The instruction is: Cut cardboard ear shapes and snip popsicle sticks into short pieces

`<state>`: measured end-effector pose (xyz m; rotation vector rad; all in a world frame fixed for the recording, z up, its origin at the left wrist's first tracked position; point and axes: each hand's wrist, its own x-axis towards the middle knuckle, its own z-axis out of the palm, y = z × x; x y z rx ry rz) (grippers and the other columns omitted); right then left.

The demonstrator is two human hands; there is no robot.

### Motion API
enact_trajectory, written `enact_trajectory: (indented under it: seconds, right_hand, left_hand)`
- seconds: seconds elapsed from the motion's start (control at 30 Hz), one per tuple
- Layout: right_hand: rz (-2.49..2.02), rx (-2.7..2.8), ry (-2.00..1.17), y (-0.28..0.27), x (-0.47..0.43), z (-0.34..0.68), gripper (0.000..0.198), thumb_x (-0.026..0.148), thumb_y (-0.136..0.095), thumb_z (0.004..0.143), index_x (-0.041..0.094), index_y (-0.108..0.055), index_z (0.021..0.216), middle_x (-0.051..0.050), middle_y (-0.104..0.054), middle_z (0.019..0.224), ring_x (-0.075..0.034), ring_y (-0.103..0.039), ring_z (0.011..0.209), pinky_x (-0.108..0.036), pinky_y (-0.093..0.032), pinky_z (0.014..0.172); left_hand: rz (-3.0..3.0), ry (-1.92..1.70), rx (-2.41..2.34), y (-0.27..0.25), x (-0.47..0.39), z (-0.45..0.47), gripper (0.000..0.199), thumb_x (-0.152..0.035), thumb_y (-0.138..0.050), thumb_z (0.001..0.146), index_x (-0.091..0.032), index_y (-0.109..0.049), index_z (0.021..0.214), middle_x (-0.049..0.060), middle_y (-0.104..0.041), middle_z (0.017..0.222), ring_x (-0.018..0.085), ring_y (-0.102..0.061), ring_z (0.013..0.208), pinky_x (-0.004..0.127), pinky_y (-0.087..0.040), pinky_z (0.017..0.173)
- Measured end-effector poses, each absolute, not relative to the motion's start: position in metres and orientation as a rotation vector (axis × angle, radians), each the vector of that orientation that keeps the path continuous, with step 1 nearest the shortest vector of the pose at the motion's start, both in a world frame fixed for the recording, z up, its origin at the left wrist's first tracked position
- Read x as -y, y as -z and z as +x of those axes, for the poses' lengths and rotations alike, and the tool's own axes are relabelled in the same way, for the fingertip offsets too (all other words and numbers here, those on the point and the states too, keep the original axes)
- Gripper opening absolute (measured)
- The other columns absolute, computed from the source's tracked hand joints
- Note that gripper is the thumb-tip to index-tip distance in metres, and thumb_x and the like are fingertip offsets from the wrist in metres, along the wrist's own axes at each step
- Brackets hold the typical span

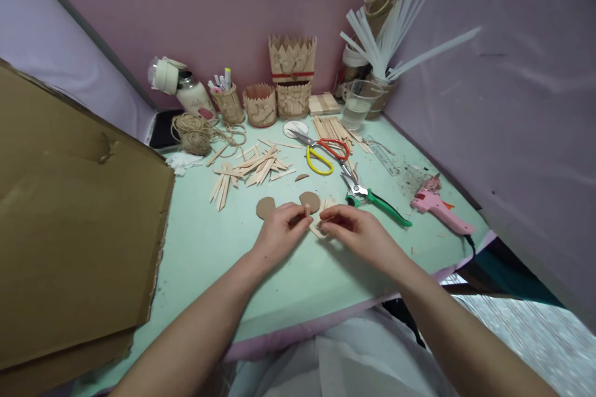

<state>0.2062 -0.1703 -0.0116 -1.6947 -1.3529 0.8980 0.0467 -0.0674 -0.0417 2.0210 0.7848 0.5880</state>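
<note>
My left hand (pixel 282 226) is closed in a pinch on a small wooden stick piece (pixel 307 209), held upright between thumb and fingertips. Just to its right, my right hand (pixel 354 229) has thumb and fingers curled together over short flat wooden pieces (pixel 316 232); whatever lies between its fingertips is too small to make out. Two rounded brown cardboard pieces lie just beyond the hands: one cardboard piece (pixel 265 207) left of the left fingers, the other cardboard piece (pixel 310 201) behind the fingertips. A thin cardboard offcut (pixel 302 177) rests farther back.
Pointed wooden sticks (pixel 261 164) lie scattered behind the hands. Scissors (pixel 328 149), green-handled pruning shears (pixel 379 201) and a pink glue gun (pixel 440 208) lie to the right. A water cup (pixel 357 111) stands at the back. Large cardboard (pixel 84 217) blocks the left side.
</note>
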Motion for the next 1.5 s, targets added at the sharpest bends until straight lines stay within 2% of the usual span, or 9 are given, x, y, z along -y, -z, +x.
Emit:
enact_trajectory:
  seconds: [0.17,0.43,0.6,0.7,0.77,0.97,1.2,1.37,1.5]
  right_hand:
    - [-1.944,1.900,-0.308,0.025,0.180,0.194,0.005,0.019,-0.062,0.085,0.018,-0.066,0.088,-0.008,-0.064,0.088,-0.024,-0.057,0.087,-0.035,-0.047,0.077]
    - [-2.071,1.904,-0.105,0.034,0.176,0.183,0.014,0.009,-0.051,0.084,0.016,-0.061,0.077,-0.010,-0.060,0.079,-0.026,-0.053,0.078,-0.037,-0.043,0.072]
    - [-1.973,2.078,-0.156,0.009,0.177,0.206,0.015,0.008,-0.047,0.088,0.018,-0.057,0.081,-0.007,-0.060,0.080,-0.023,-0.054,0.077,-0.032,-0.041,0.070]
    - [-1.864,2.260,-0.210,-0.010,0.177,0.221,0.021,0.002,-0.045,0.084,0.020,-0.055,0.079,-0.003,-0.056,0.075,-0.019,-0.051,0.070,-0.028,-0.036,0.061]
    - [-1.786,2.301,-0.252,-0.020,0.176,0.228,0.024,0.000,-0.041,0.084,0.020,-0.056,0.082,-0.003,-0.056,0.077,-0.018,-0.050,0.070,-0.027,-0.034,0.061]
    - [-1.589,2.265,-0.488,-0.025,0.169,0.233,0.024,0.007,-0.038,0.092,0.021,-0.058,0.088,-0.002,-0.058,0.081,-0.016,-0.053,0.074,-0.026,-0.036,0.062]
    - [-1.572,2.107,-0.518,-0.011,0.164,0.228,0.018,0.014,-0.043,0.095,0.020,-0.059,0.089,-0.002,-0.061,0.081,-0.015,-0.055,0.073,-0.026,-0.039,0.064]
    - [-1.528,2.030,-0.500,-0.012,0.167,0.222,0.018,0.017,-0.044,0.096,0.020,-0.061,0.091,-0.003,-0.064,0.086,-0.017,-0.058,0.078,-0.028,-0.043,0.068]
    - [-1.478,1.873,-0.473,-0.009,0.173,0.219,0.019,0.017,-0.050,0.094,0.022,-0.060,0.109,-0.005,-0.067,0.098,-0.018,-0.062,0.088,-0.030,-0.047,0.076]
  left_hand:
    - [1.921,-0.723,-0.796,0.044,0.068,0.047,0.012,-0.026,-0.057,0.084,-0.019,-0.067,0.085,0.006,-0.066,0.091,0.017,-0.061,0.085,0.027,-0.051,0.071]
    - [1.983,-0.819,-0.768,0.041,0.070,0.044,0.013,-0.025,-0.056,0.085,-0.019,-0.066,0.088,0.007,-0.066,0.092,0.017,-0.061,0.088,0.026,-0.054,0.071]
    - [1.936,-0.672,-0.745,0.037,0.071,0.046,0.013,-0.026,-0.059,0.083,-0.017,-0.068,0.086,0.006,-0.067,0.086,0.017,-0.060,0.083,0.028,-0.052,0.074]
    - [1.635,-0.451,-0.735,0.032,0.069,0.046,0.019,-0.032,-0.063,0.080,-0.016,-0.071,0.085,0.006,-0.068,0.082,0.016,-0.062,0.076,0.030,-0.053,0.072]
    - [1.395,-0.267,-0.671,0.028,0.067,0.044,0.024,-0.035,-0.068,0.076,-0.014,-0.072,0.088,0.007,-0.069,0.080,0.016,-0.063,0.072,0.031,-0.054,0.072]
    - [1.117,0.018,-0.542,0.022,0.068,0.039,0.030,-0.036,-0.078,0.067,-0.014,-0.074,0.087,0.008,-0.070,0.080,0.017,-0.065,0.070,0.034,-0.056,0.071]
    - [1.161,-0.048,-0.551,0.024,0.072,0.043,0.026,-0.038,-0.077,0.068,-0.014,-0.073,0.078,0.007,-0.069,0.074,0.016,-0.065,0.068,0.034,-0.055,0.073]
    - [1.374,-0.094,-0.479,0.021,0.076,0.043,0.020,-0.034,-0.066,0.079,-0.015,-0.072,0.078,0.005,-0.069,0.073,0.016,-0.063,0.070,0.031,-0.052,0.072]
    - [1.840,-0.412,-0.512,0.027,0.080,0.045,0.014,-0.027,-0.059,0.085,-0.018,-0.070,0.082,0.005,-0.069,0.083,0.016,-0.063,0.080,0.028,-0.049,0.075]
